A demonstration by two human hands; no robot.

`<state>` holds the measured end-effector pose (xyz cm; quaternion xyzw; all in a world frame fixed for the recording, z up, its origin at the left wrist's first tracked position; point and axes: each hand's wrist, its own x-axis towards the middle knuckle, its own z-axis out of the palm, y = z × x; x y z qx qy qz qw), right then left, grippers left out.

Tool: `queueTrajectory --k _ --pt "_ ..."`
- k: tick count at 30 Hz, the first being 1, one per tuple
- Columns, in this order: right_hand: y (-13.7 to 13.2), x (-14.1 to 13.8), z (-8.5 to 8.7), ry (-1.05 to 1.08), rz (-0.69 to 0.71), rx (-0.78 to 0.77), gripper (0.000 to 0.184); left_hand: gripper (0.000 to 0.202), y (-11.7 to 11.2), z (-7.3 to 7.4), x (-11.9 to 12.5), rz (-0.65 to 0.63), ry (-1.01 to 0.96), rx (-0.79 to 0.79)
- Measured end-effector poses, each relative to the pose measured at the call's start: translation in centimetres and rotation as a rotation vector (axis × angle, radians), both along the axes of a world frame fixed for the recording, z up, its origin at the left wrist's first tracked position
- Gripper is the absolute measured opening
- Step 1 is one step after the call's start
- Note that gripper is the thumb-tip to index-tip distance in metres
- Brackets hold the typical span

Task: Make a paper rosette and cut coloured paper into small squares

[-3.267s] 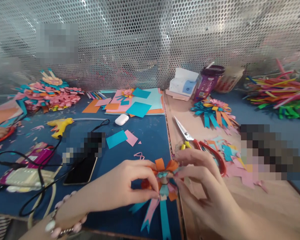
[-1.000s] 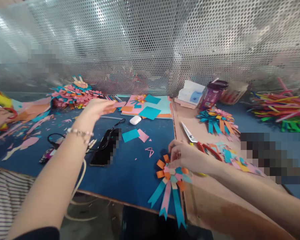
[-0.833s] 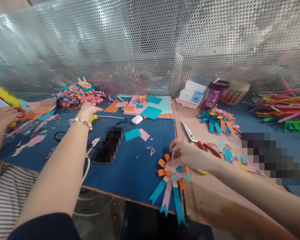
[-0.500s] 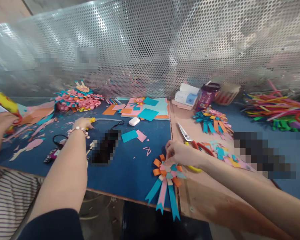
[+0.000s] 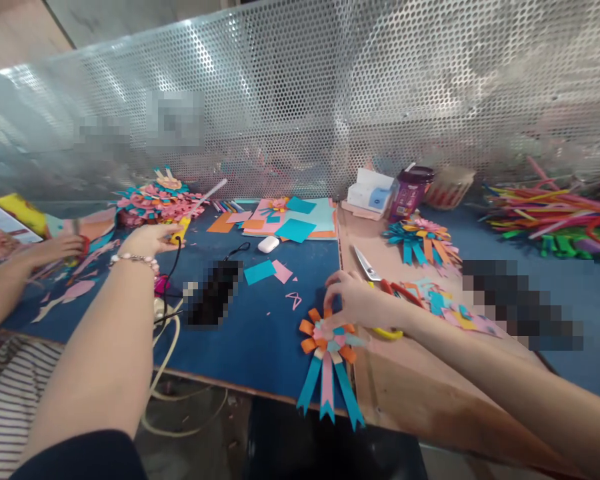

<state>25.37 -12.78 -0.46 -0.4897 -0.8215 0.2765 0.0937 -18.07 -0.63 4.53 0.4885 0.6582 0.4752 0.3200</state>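
My left hand [image 5: 147,239] is closed round a yellow glue gun [image 5: 180,229] and holds it lifted above the blue table [image 5: 260,333], its clear glue stick pointing up and back. A black cord hangs down from it. My right hand [image 5: 353,300] rests with bent fingers on the upper right of a paper rosette [image 5: 327,353], which lies flat near the table's front edge. The rosette has orange, pink and teal loops and three ribbon tails.
Red-handled scissors [image 5: 380,283] lie just behind my right hand on a brown board [image 5: 430,400]. A phone [image 5: 213,297], paper squares [image 5: 260,272], a white case [image 5: 267,244], finished rosettes [image 5: 155,200] and a perforated metal screen [image 5: 330,100] are around. Another person's hands [image 5: 40,250] work at far left.
My left hand left the rosette, reached to the back left, closed on the glue gun and lifted it. The right hand stayed on the rosette, now lying flat.
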Motion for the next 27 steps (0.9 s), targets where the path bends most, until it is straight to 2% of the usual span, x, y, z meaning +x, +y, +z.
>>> queueTrajectory --k 3,6,7,9,13,15,17,20,24,27 --pt "0.1 -0.1 1.1 0.071 -0.043 0.113 0.053 0.018 0.5 0.9 0.5 0.024 -0.147 -0.126" --pt "1.5 -0.9 1.9 0.255 -0.101 0.182 0.043 0.013 1.4 1.5 1.9 -0.041 -0.254 -0.123" --pt "2.3 -1.6 2.0 0.334 -0.108 0.173 0.039 0.013 1.6 1.7 2.7 -0.115 -0.339 -0.103" --pt "4.2 -3.3 2.1 0.509 -0.125 0.061 0.036 0.014 1.8 2.1 4.6 -0.247 -0.451 -0.091" --pt "8.3 -7.7 2.4 1.002 -0.168 -0.355 0.035 0.014 0.9 2.8 9.8 -0.399 -0.508 -0.078" --pt "9.8 -9.6 2.9 1.126 -0.202 -0.540 0.040 0.014 -0.1 3.1 12.5 -0.475 -0.488 -0.077" --pt "10.6 -10.9 3.4 1.215 -0.220 -0.657 0.044 0.013 -1.5 3.3 15.1 -0.563 -0.449 -0.042" --pt "10.4 -11.2 4.0 1.378 -0.179 -0.667 0.040 0.014 -3.6 3.3 18.2 -0.681 -0.399 -0.005" --pt "8.5 -9.5 4.1 1.523 -0.177 -0.580 0.023 0.015 -5.8 2.9 21.0 -0.653 -0.341 -0.022" --pt "7.2 -8.1 4.1 1.583 -0.239 -0.525 0.018 0.018 -6.7 2.6 21.8 -0.685 -0.365 -0.049"
